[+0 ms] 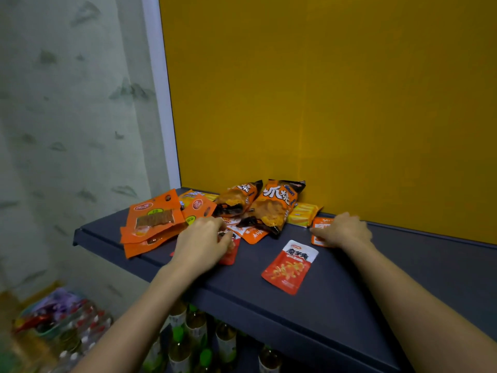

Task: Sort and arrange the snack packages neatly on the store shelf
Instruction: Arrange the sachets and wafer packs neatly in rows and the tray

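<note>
left hand (200,240) grips glossy red pouch (230,254) | right hand (343,230) covers flat orange sachet (321,224), grip unclear | navy shelf (336,305)

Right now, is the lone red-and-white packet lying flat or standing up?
Lying flat. The red-and-white packet rests face up on the dark shelf, its whole printed front showing.

A single wide-angle camera on the person's head looked forward and down onto the dark blue shelf (336,305). It was close enough that both forearms (150,305) entered from the bottom edge. It faced the yellow back panel (322,90), also catching the patterned wall (67,117) at left and bottles (188,343) on the level below.
</note>
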Demonstrator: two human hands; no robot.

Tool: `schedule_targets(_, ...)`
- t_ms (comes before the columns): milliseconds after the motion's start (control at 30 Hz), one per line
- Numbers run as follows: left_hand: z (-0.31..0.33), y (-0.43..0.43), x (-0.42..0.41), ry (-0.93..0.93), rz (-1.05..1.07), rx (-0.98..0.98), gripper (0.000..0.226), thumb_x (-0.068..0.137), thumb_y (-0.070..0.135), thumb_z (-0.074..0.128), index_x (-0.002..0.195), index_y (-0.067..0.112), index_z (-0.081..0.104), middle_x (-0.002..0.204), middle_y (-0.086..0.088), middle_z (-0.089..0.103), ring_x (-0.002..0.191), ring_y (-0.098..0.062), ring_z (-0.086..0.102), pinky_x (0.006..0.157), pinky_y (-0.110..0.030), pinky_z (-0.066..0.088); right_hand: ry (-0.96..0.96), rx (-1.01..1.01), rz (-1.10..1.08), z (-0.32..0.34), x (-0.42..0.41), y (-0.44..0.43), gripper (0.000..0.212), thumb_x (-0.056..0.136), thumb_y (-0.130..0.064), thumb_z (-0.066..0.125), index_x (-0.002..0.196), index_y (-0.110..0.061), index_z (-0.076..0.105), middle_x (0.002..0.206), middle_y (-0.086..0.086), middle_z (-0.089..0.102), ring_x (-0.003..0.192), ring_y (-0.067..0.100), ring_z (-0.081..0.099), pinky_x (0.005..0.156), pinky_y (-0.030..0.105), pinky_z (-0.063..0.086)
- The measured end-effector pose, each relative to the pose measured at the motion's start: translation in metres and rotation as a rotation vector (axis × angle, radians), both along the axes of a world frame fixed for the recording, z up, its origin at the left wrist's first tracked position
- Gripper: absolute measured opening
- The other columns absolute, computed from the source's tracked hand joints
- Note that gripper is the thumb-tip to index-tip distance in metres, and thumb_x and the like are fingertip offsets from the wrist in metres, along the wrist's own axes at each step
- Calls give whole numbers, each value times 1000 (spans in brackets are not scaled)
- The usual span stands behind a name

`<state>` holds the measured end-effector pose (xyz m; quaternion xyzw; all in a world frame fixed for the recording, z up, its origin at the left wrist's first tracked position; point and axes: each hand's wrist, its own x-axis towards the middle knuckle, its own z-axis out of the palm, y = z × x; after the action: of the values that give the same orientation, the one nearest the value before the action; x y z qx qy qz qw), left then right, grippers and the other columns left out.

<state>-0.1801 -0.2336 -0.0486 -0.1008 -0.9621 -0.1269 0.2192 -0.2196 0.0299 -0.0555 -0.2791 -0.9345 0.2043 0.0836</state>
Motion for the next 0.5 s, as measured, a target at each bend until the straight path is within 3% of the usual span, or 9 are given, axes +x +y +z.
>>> schedule_targets(133,1,-14,-32,-48,-86,-28,34,93,37,48,114,14,60,120,-2,60,113,-19,53,86,-33,46,-27,-95,-2,4,-10,3,64,75,-48,70,124,-11,54,131,13,55,120,31,53,90,33,44)
schedule_targets(300,-5,-16,-63,-106,-262,-45,33,92,33,51,113,10,60,118,-6,61,111,-22,53,91,-36,46,40,-139,-44,23,3,12,45,81,-35,69,113,-4,64,119,17,64,109,32,61,79,30,45)
schedule_targets(367,-8,-14,-72,-125,-320,-46,32,92,30,51,114,9,60,119,-7,60,112,-23,52,92,-37,45,104,-234,9,34,20,8,31,82,-27,69,98,0,68,99,19,71,92,27,69,76,29,52)
schedule_targets(400,-10,-13,-77,-126,-342,-48,31,92,28,50,115,9,59,119,-8,60,113,-24,52,93,-37,45,144,-319,70,37,29,2,21,83,-21,69,88,-1,68,83,16,72,74,19,72,67,24,56)
schedule_targets(467,-13,-12,-84,-122,-371,-61,30,93,24,48,116,8,58,120,-10,59,115,-26,51,94,-38,44,133,-501,215,42,51,-24,13,86,-10,65,74,-8,61,58,3,67,43,5,63,43,13,48)
schedule_targets(500,-14,-12,-88,-117,-379,-68,29,94,23,47,116,7,58,121,-10,59,115,-26,50,94,-38,44,96,-554,267,42,56,-39,14,87,-8,64,74,-11,59,54,-1,65,39,3,60,40,12,45)
